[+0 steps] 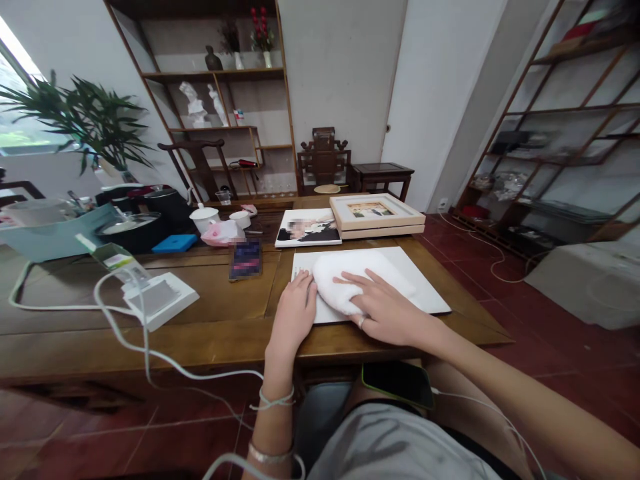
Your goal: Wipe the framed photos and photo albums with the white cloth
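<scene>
A flat white board [400,280] lies on the wooden table [210,320] in front of me. On it rests a folded white cloth [345,280]. My right hand [380,310] lies flat on the near end of the cloth, fingers stretched out, a ring on one finger. My left hand [295,313] rests on the board's left edge, its fingers flat and touching the cloth's side. Neither hand grips anything.
Beyond the board lie a photo print [307,227] and two stacked wooden frames [377,215]. A phone [245,259], a white power adapter [160,299] with cables, tea ware and a plant stand at the left. A dark phone [397,383] lies on my lap. Shelves line the walls.
</scene>
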